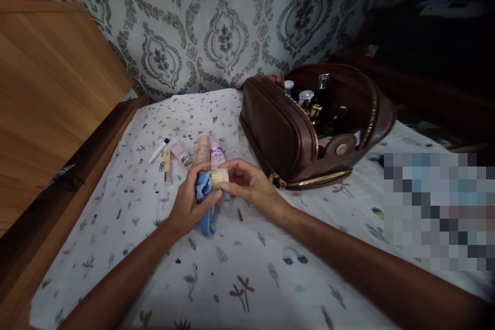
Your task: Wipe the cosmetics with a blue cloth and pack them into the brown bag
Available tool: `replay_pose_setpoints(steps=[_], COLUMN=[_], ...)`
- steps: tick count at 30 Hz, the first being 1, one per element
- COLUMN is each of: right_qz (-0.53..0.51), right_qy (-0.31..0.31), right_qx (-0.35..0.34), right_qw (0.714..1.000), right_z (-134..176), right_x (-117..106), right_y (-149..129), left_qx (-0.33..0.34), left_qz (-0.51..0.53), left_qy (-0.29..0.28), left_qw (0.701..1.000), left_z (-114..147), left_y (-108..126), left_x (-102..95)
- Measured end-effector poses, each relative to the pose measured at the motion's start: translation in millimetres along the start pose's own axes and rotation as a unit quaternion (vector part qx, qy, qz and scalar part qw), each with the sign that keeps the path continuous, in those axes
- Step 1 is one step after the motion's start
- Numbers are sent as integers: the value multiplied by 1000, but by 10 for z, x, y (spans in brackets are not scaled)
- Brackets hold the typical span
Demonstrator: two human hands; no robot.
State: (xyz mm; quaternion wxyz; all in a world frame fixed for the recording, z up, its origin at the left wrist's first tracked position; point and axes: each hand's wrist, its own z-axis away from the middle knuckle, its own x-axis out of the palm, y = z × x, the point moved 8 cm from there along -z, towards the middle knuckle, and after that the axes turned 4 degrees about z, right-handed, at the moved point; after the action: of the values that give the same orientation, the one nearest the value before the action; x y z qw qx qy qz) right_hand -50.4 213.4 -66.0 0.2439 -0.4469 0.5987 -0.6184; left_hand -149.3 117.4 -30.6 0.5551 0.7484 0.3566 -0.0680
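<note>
small cream-yellow jar, short and round like a pot of balm, sits between the two hands just above the bedsheet, in front of the row of cosmetics. right hand pinches it from the right side, fingertips closed on its rim and thumb under it, so the hand is clenched on the jar. left hand comes in from the left, curled around a soft blue cloth that is pressed against the jar's left face; the cloth bunches in the palm and its loose end hangs down to touch the sheet. both forearms reach in from the bottom edge.

just behind the hands lie a beige tube and a pink-capped bottle side by side, then a pale pink tube, a slim beige stick and a white pen-shaped tube with a dark tip, all lying flat on the sheet. the sheet is white cotton printed with small flamingos, plants and cacti.

to the right stands a brown leather toiletry bag, smooth and glossy, its gold zip open, with caps of bottles showing inside. a wooden headboard panel lies along the left, and grey damask wallpaper covers the wall behind.
</note>
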Motion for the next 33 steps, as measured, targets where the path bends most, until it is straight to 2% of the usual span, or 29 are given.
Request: replay_pose_setpoints(steps=[3,9,12,14,19,21,26,30,33], right_qz=[-1,14,17,9,3,-1,-27,-29,-37], right_qy=[6,-4,-7,-3,-15,-15,-8,-14,-43], right_qx=[0,-15,-9,2,61,69,70,82,100], right_qw=[1000,1000,1000,1000,998,997,997,996,993], right_z=[-7,-4,0,4,22,21,22,32,35], right_x=[-13,12,23,21,42,46,67,82,116], right_y=[2,-28,-29,-20,80,113,164,180,199], left_qx=[10,-50,-57,-34,79,89,56,20,5], left_qz=[4,32,22,12,-45,-61,-79,-76,-90], left_qy=[-13,-10,-7,-8,-12,-16,49,39,35], left_qw=[1000,998,998,999,996,994,994,996,995], left_z=[-5,-13,-3,8,78,98,90,89,103], left_y=[14,-124,-140,-92,89,73,-76,-204,-271], left_x=[29,21,12,10,21,33,-68,-87,-123])
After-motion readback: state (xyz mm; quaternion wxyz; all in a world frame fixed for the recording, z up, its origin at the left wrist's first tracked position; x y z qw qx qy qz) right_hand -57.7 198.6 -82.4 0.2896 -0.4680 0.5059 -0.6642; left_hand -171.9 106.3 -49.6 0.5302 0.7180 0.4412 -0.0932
